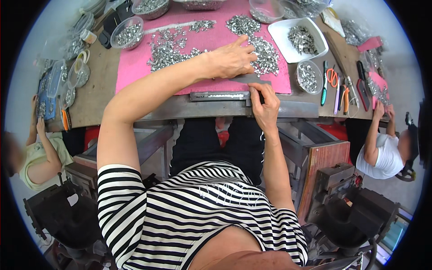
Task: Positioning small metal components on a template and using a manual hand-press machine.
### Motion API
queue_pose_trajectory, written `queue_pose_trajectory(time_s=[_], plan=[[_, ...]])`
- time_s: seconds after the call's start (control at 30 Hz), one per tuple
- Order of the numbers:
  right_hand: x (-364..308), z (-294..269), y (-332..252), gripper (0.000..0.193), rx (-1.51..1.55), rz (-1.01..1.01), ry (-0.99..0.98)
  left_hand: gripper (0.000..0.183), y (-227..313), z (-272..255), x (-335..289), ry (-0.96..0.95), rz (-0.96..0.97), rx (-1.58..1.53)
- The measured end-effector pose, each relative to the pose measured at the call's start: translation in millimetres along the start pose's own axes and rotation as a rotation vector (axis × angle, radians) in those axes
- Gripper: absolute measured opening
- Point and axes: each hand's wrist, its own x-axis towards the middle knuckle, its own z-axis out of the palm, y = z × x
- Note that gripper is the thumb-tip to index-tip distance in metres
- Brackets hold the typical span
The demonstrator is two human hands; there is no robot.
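My left hand (231,58) reaches across to the right over the pink mat (135,74). Its fingers are spread at the edge of a pile of small silver metal pieces (266,57). Along the near table edge lies a dark metal bar-shaped fixture (198,96), with a row of small shiny pieces in its slot. At the fixture's right end is my right hand (266,104), its fingers curled and thumb bent in. What its fingertips grip, if anything, is too small to make out. More loose metal pieces (168,51) lie left of my left wrist.
A white tray (275,33) and a round clear tub (309,77) of metal pieces stand to the right. Beyond them lie orange-handled scissors (332,77) and pliers (345,96). Another tub (127,33) sits back left. Two people work at either side.
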Motion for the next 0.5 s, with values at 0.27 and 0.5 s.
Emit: queue_pose_trajectory(time_s=[0.27, 0.5], plan=[[-0.8, 1.4, 1.2, 0.009, 0.006, 0.002, 0.008, 0.019, 2.5, 20.8, -14.3, 0.043, -0.044, -0.131], [1.1, 0.5, 2.8, 0.009, -0.010, -0.029, 0.014, 0.010, 36.3, 14.9, -42.9, 0.570, -0.452, -0.645]])
